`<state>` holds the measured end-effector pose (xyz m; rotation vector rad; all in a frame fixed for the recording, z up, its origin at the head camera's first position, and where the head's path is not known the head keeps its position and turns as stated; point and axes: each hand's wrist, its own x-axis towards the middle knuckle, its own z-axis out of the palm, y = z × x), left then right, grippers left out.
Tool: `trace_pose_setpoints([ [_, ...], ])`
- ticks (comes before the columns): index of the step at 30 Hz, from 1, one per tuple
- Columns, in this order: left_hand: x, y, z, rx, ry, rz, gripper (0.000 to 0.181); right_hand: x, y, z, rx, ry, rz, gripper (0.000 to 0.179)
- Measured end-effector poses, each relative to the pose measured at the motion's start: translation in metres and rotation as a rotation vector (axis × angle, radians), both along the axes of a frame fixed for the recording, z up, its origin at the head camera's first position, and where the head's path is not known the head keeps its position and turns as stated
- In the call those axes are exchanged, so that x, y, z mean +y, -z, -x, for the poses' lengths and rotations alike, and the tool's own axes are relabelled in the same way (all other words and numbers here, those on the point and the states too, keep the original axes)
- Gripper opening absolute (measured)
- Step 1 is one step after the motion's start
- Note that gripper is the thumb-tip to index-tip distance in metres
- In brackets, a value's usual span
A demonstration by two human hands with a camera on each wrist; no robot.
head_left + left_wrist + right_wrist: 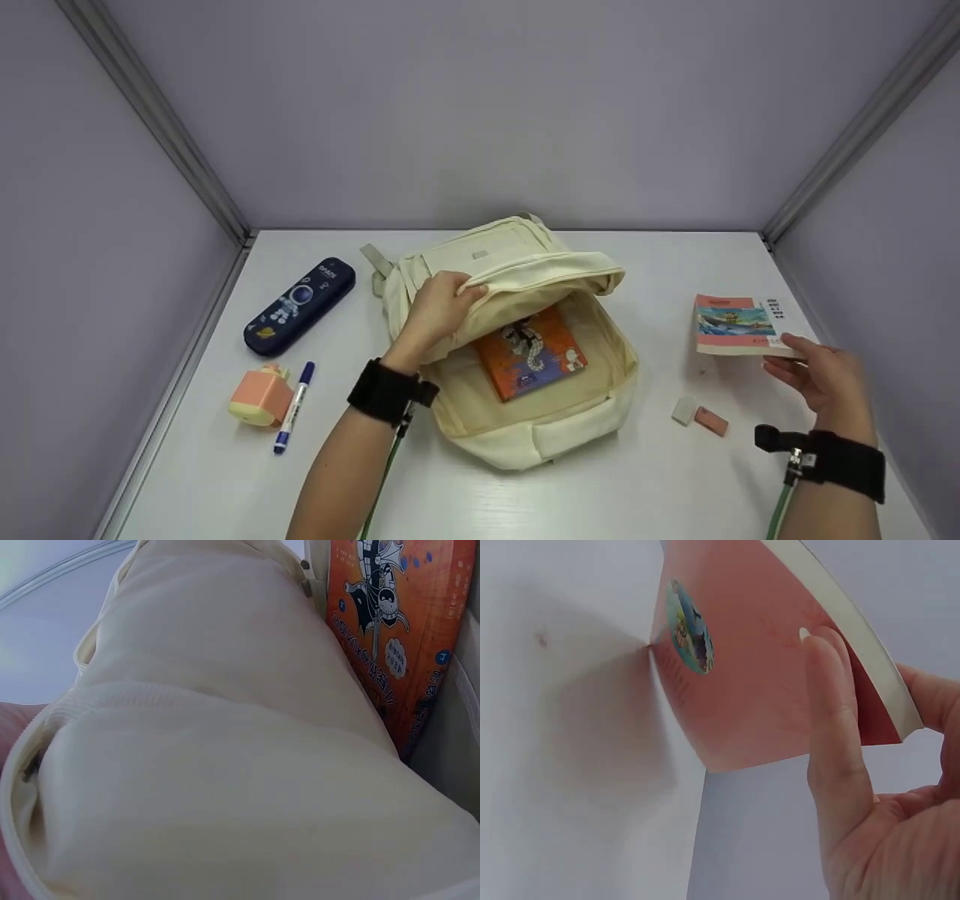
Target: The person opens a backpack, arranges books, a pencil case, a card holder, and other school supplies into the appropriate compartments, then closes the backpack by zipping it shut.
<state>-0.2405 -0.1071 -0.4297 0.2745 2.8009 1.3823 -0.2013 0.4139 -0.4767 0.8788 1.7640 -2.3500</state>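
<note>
A cream backpack [480, 442] lies unzipped in the middle of the table. My left hand [439, 311] pinches the edge of its front flap and holds it lifted; in the left wrist view the flap's lining [225, 780] hides most of the fingers. Inside the bag rests an orange and purple book [536, 352], partly covered by the flap. To the right, my right hand [829, 379] grips a pink-covered book [739, 326] by its near right edge. In the right wrist view that book [742, 690] is tilted up, one corner close to the tabletop.
A grey-white eraser [684, 411] and a pink eraser [711, 421] lie between the bag and my right hand. On the left are a navy astronaut pencil case [300, 306], a peach and yellow bottle-shaped object [261, 397] and a blue-capped marker [294, 409]. Walls enclose the table's back and sides.
</note>
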Motion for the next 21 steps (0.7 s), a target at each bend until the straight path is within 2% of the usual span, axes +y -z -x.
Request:
trace_pose_setpoints([
  [3,0.000,0.001,0.000,-0.010,-0.011,0.003,0.045,-0.004,-0.009,-0.003,0.054,0.008,0.042,0.033],
  [7,0.000,0.000,0.001,-0.022,-0.020,-0.003,0.045,-0.011,-0.021,-0.008,0.120,-0.005,0.025,0.018],
  [11,0.000,0.000,0.001,-0.032,-0.021,-0.017,0.046,-0.017,-0.036,-0.014,0.172,-0.042,-0.015,0.014],
  [17,0.001,-0.001,0.001,-0.029,-0.023,-0.024,0.044,-0.029,-0.055,-0.023,0.257,-0.192,-0.054,0.006],
  [21,0.001,-0.001,0.001,-0.011,-0.021,-0.009,0.044,-0.039,-0.061,-0.029,0.321,-0.302,-0.083,0.011],
])
